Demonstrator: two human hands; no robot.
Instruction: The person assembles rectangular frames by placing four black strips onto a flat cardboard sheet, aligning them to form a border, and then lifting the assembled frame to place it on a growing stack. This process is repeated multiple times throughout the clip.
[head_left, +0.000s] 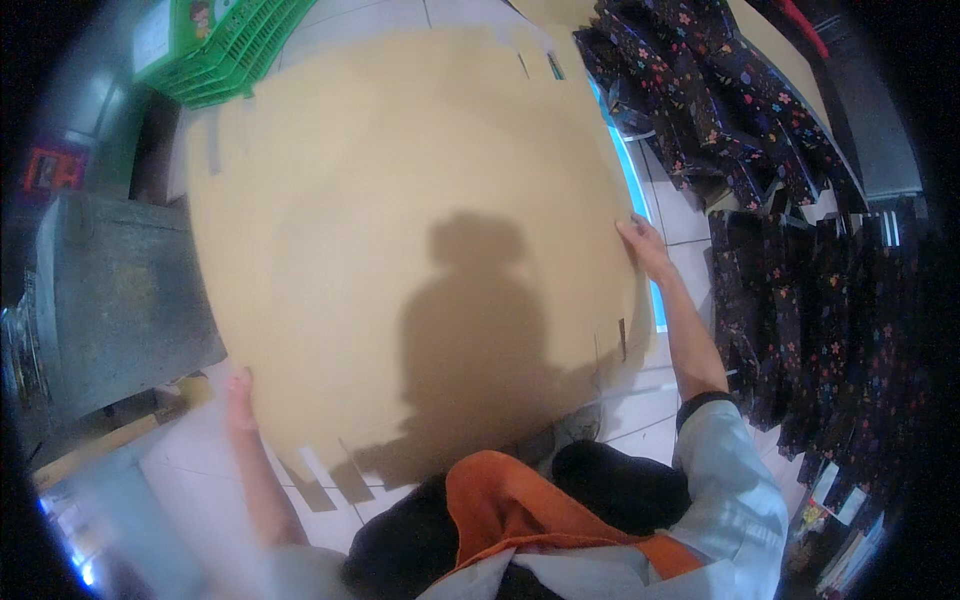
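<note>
A large tan cardboard sheet (320, 230) with cut slots and narrow tabs at its corners spreads out before me. My left hand (241, 402) is closed on its near left edge, a little blurred, with the fingers mostly hidden behind the board. Farther up on the other side, my right hand (646, 247) pinches the right edge, thumb toward the top face. Along that edge a bright blue strip (658, 305) shows from under the sheet. The shadow of a head and shoulders falls across the middle of the cardboard.
Black floral-printed folded boxes (700, 90) lie piled at the far right, with more floral pieces (820, 320) stacked nearer. A green plastic crate (235, 50) stands at the far left. Beside the sheet's left edge is a grey metal block (125, 290). White floor tiles (640, 415) show around the sheet.
</note>
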